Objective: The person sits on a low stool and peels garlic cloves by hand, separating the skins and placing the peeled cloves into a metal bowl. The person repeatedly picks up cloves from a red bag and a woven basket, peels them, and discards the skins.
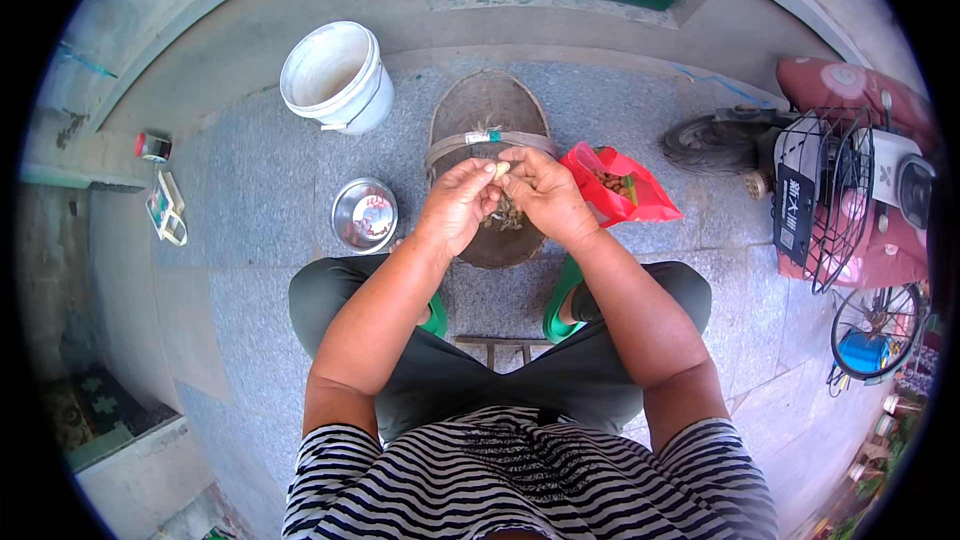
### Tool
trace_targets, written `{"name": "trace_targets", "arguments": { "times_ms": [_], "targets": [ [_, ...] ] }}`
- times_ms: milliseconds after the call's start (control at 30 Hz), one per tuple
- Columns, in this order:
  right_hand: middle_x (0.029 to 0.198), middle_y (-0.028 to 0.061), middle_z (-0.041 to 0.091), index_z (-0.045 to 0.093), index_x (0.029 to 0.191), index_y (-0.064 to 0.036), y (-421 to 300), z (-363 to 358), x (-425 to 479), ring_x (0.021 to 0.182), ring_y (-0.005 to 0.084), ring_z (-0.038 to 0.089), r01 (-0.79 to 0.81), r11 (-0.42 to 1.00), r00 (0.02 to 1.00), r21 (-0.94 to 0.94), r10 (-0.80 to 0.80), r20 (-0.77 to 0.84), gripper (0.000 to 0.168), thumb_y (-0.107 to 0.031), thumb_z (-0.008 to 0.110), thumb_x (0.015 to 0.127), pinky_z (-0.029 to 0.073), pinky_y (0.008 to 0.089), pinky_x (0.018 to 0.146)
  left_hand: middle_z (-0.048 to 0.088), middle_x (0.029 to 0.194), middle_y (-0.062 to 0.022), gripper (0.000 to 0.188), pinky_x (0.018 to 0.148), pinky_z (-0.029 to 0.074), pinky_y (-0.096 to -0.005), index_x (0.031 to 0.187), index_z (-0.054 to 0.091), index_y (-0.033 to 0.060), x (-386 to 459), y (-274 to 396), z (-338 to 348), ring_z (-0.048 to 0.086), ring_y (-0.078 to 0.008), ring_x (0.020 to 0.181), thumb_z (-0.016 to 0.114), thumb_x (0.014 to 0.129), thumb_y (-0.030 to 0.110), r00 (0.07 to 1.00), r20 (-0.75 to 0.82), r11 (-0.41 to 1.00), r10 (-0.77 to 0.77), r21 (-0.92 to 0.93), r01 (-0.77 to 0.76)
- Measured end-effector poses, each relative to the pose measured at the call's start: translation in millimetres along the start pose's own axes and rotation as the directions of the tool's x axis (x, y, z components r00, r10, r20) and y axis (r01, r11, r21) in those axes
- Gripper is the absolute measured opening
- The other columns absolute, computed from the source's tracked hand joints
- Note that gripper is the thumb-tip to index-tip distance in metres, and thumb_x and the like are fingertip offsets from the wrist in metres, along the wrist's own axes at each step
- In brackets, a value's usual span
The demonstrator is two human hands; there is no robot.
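Note:
My left hand [459, 202] and my right hand [547, 191] meet above a woven basket [489, 101] with a handle across it. Between the fingertips of both hands is a pale peanut in its shell [501, 169]. Below the hands, unshelled peanuts [504, 219] lie in the basket, partly hidden by the fingers. A red plastic bag [652, 199] stands open beside my right hand and holds brown nuts or kernels [613, 183]. To the left of the basket, a steel bowl [364, 215] has a few small reddish pieces in it.
A white plastic bucket [337, 79] stands beyond the bowl. A small carton bag [166, 208] and a red-lidded jar [153, 148] are at the far left. On the right stand a scooter with a wire basket [832, 195] and a bicycle wheel [876, 331]. My green slippers are near the basket.

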State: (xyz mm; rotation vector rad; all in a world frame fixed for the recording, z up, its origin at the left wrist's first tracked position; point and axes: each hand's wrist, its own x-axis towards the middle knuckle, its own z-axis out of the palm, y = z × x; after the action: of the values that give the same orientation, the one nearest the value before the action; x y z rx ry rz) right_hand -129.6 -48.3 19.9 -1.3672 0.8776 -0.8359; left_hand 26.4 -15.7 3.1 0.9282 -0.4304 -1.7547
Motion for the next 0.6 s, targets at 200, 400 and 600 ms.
{"name": "trace_targets", "arguments": {
  "times_ms": [200,400,600],
  "targets": [
    [0.080,0.0106,0.065,0.053,0.099,-0.001,18.3,0.5,1.9,0.071,0.0152,0.065,0.146,0.980,0.979,-0.132,-0.162,-0.123,0.014,-0.003,0.059,0.086,0.051,0.0274,0.061,0.061,0.088,0.0006,0.013,0.069,0.044,-0.0209,0.094,0.060,0.0092,2.8,-4.6,3.8,0.054,-0.0075,0.077,0.060,0.091,0.022,0.997,-0.014,0.996,0.081,0.022,-0.081],
    [0.082,0.0062,0.064,0.048,0.098,-0.001,2.3,2.8,-4.1,0.078,0.0097,0.064,0.195,0.715,0.961,-0.671,-0.277,-0.016,0.016,-0.004,0.059,0.088,0.052,0.0268,0.064,0.062,0.091,0.0001,0.015,0.074,0.045,-0.0226,0.100,0.060,0.0080,-2.9,-12.0,5.9,0.056,-0.0090,0.083,0.058,0.092,0.021,0.997,-0.045,0.997,0.058,0.052,-0.056],
    [0.078,0.0152,0.066,0.055,0.096,-0.001,19.2,-5.0,1.5,0.072,0.0242,0.067,0.130,0.945,0.982,-0.299,-0.165,-0.095,0.016,-0.011,0.060,0.085,0.051,0.0336,0.064,0.061,0.091,-0.0006,0.017,0.074,0.045,-0.0231,0.105,0.059,0.0047,-3.7,-6.2,8.2,0.056,-0.0086,0.081,0.056,0.093,0.017,0.992,0.005,0.940,0.128,0.319,-0.123]
  ]
}}
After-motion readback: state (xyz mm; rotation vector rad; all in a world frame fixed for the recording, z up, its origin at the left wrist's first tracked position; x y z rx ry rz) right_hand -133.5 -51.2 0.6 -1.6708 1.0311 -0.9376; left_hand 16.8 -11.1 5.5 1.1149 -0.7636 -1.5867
